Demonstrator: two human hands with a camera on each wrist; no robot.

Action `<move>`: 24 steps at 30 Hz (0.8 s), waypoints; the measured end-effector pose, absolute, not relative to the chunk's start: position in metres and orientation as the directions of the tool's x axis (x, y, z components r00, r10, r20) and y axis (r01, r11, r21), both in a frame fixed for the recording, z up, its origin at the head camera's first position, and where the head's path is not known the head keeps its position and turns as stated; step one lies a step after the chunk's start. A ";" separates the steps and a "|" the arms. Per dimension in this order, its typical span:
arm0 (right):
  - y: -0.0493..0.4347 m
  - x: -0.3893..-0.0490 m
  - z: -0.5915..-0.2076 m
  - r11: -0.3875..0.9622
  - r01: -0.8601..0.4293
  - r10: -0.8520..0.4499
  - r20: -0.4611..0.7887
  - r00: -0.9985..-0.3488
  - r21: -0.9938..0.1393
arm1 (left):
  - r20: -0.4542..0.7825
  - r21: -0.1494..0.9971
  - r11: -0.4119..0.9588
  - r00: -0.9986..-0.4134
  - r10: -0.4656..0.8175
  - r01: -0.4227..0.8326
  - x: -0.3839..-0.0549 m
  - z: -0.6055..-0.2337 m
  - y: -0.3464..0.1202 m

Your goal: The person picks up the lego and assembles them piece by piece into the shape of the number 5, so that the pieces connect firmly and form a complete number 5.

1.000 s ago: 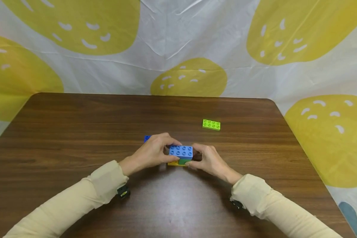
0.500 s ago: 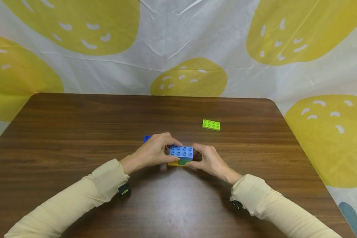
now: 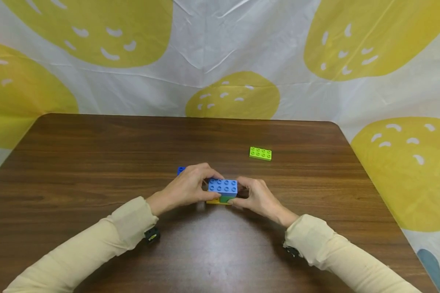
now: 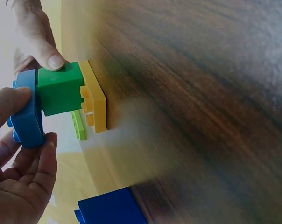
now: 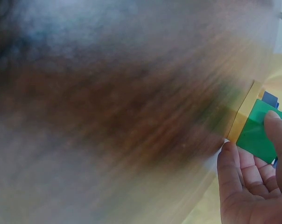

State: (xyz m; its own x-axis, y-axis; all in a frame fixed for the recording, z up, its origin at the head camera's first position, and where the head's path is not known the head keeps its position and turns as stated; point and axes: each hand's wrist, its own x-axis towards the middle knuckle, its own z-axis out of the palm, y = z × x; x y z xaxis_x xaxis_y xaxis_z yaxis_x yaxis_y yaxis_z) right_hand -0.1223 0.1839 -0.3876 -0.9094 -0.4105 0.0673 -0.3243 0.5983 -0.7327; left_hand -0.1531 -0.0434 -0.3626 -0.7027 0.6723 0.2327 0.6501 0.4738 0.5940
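In the head view my left hand (image 3: 187, 185) pinches a light blue brick (image 3: 223, 186) between thumb and fingers. Beneath that lies a green brick (image 4: 61, 88), which stands on a yellow plate (image 4: 98, 100) on the table. My right hand (image 3: 259, 199) grips the green brick, its thumb on one side in the right wrist view and a fingertip by the yellow plate's edge. The blue brick overhangs the green one on the left; a thin dark gap shows between them in the left wrist view. A dark blue brick (image 4: 112, 207) is partly hidden behind my left hand in the head view.
A lime green plate (image 3: 260, 153) with studs lies farther back on the right of the brown wooden table (image 3: 113, 146). Behind the table hangs a white cloth (image 3: 132, 89) with yellow shapes.
The light blue brick and my left hand shift very slightly right, then back left. The right hand, green brick and yellow plate stay put.
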 end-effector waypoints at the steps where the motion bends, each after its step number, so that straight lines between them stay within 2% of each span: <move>1: 0.184 -0.122 -0.388 0.597 -0.325 -0.411 0.068 -0.909 -0.733 | 0.234 0.594 0.473 -0.702 0.673 0.651 -0.153 -0.363 -0.043; 15: 0.184 -0.123 -0.387 0.580 -0.323 -0.420 0.065 -0.905 -0.748 | 0.189 0.617 0.490 -0.721 0.667 0.616 -0.153 -0.361 -0.042; 24: 0.184 -0.122 -0.389 0.589 -0.328 -0.416 0.071 -0.906 -0.739 | 0.197 0.597 0.486 -0.704 0.683 0.638 -0.155 -0.362 -0.043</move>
